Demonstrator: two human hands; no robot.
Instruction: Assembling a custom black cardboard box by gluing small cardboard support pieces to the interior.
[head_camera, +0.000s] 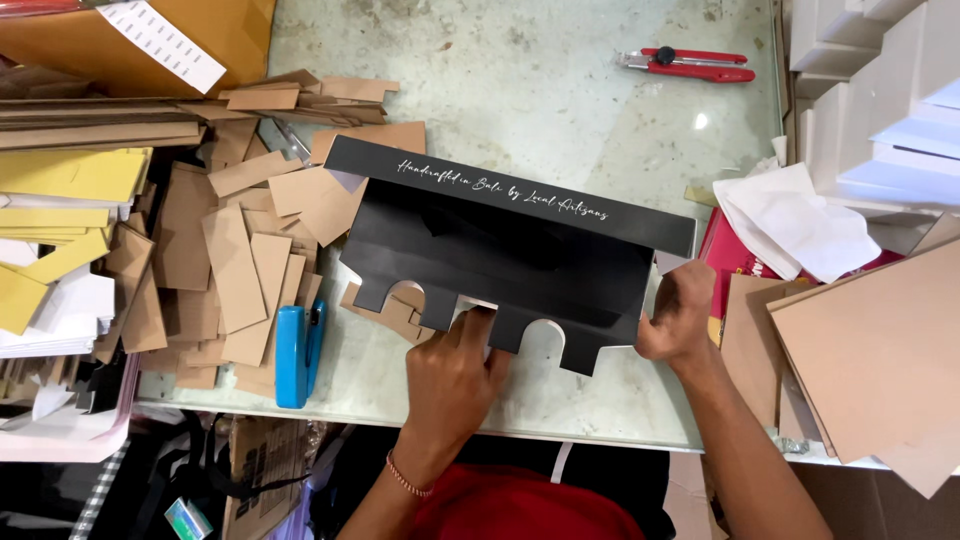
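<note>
Count: one black card sheet (500, 260), one blue stapler (293, 355), one red cutter (690, 64).
Sheet: matte black, lying mid-frame, scalloped near edge.
Grip: left hand (452, 375) pressing flat, released; right hand (680, 315) pinching the sheet's right edge.

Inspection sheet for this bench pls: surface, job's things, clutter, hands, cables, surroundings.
Surface: pale stone-look table, worn, speckled.
Job's things: black die-cut card with semicircular notches along its near edge, lying flat.
Clutter: brown card offcuts, yellow sheets, blue stapler, red utility knife, white cloth.
Hands: left hand presses the card's near edge; right hand grips its right corner.
Cables: nothing seen.
Surroundings: white box stacks, brown boards at right.
</note>
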